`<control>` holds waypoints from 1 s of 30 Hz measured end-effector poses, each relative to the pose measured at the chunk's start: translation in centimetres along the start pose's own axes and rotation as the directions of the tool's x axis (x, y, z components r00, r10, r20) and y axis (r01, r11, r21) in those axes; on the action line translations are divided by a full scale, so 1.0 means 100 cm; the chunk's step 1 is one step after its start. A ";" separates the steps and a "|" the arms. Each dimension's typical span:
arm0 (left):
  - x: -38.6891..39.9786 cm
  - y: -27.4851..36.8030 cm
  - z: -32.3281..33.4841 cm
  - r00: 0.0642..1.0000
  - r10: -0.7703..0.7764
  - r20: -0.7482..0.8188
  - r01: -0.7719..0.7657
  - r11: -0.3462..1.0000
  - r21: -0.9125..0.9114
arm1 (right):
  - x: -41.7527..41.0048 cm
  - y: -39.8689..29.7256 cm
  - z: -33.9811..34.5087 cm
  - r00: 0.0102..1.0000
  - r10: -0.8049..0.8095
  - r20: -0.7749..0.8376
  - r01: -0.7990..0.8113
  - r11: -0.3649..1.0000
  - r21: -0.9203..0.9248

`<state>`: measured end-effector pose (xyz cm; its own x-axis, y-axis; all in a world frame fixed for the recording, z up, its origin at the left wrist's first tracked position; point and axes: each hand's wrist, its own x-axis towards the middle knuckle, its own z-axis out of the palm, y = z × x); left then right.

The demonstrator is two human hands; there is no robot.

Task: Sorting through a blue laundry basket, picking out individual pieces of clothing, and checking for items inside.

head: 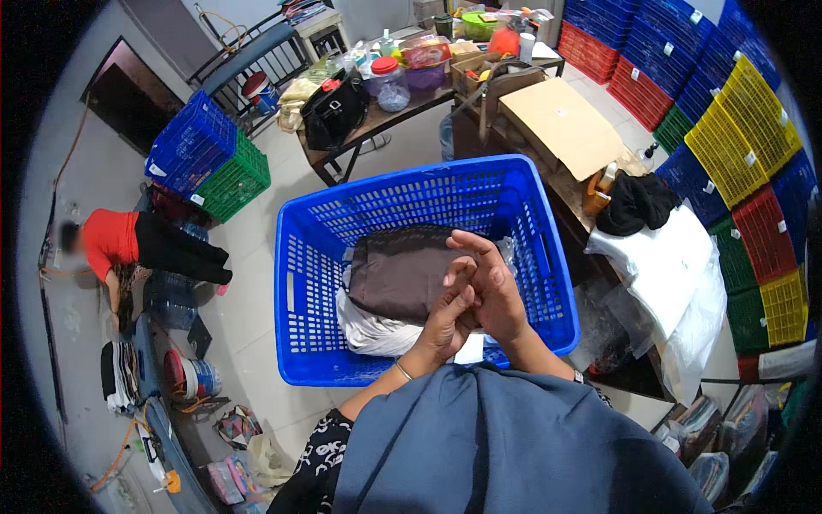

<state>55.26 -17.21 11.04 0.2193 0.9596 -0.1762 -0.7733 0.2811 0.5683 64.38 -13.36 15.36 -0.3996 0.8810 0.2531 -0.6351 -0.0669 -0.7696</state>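
In front of me stands a large blue plastic basket (417,177) with slotted walls. Inside it lies a folded dark brown cloth (395,273) on top of a white cloth (376,334). My left hand (449,321) and my right hand (491,283) touch each other above the near side of the basket. The right hand's fingers are spread and bent, with nothing in them. On the left hand the thumb points up, while its other fingers are partly hidden against the right hand. A white label (469,349) shows below my hands at the basket's near wall.
A cluttered table (411,106) stands beyond the basket, bearing a red-lidded jar (390,83) and a black bag (334,106). White plastic sheets (661,283) lie at right, near stacked crates (738,128). Left, a person in red (112,241) bends beside more crates (212,154).
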 end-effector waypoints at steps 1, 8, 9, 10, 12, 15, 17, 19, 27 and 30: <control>-0.001 0.003 0.000 0.999 0.016 -0.037 -0.017 1.000 -0.010 | 0.001 0.001 0.005 1.000 -0.002 0.009 0.002 1.000 -0.031; -0.014 0.017 -0.027 0.999 -0.020 -0.030 0.023 0.995 0.093 | 0.000 0.019 0.026 1.000 0.012 -0.013 -0.013 0.997 -0.073; -0.013 0.022 -0.032 0.999 -0.032 -0.031 0.034 0.996 0.084 | 0.001 0.019 0.025 0.999 0.042 -0.025 -0.044 0.994 -0.097; -0.009 0.031 -0.041 0.999 -0.016 0.043 0.000 0.932 0.364 | 0.002 0.018 0.020 0.998 0.056 -0.014 -0.057 0.984 -0.168; -0.006 0.039 -0.046 0.971 0.189 0.146 -0.237 0.682 0.692 | 0.007 0.013 0.017 0.989 -0.144 0.034 0.126 0.699 -0.704; 0.000 0.065 -0.064 0.830 0.519 0.203 -0.319 0.143 0.937 | 0.007 0.010 0.019 0.967 -0.143 0.209 0.166 -0.264 -0.950; -0.004 0.076 -0.079 0.807 0.573 0.142 -0.228 0.082 0.970 | 0.002 0.025 0.010 0.984 -0.022 0.178 0.156 -0.377 -0.913; -0.011 0.079 -0.082 0.832 0.554 -0.035 -0.205 0.365 0.908 | -0.005 0.037 0.007 0.989 0.052 0.138 0.147 -0.367 -0.918; -0.016 0.084 -0.098 0.690 0.719 0.083 -0.269 0.149 0.951 | -0.004 0.071 0.017 0.979 0.114 0.167 0.198 -0.381 -0.903; -0.010 0.103 -0.116 0.740 0.632 0.230 -0.260 -0.046 0.964 | 0.001 0.079 0.023 0.974 0.163 0.159 0.210 -0.373 -0.904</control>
<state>40.18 -15.38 7.79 -0.1891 0.8906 0.4135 0.5523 -0.2517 0.7947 57.81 -14.87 10.60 -0.5977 0.7727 0.2140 0.7505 0.6331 -0.1896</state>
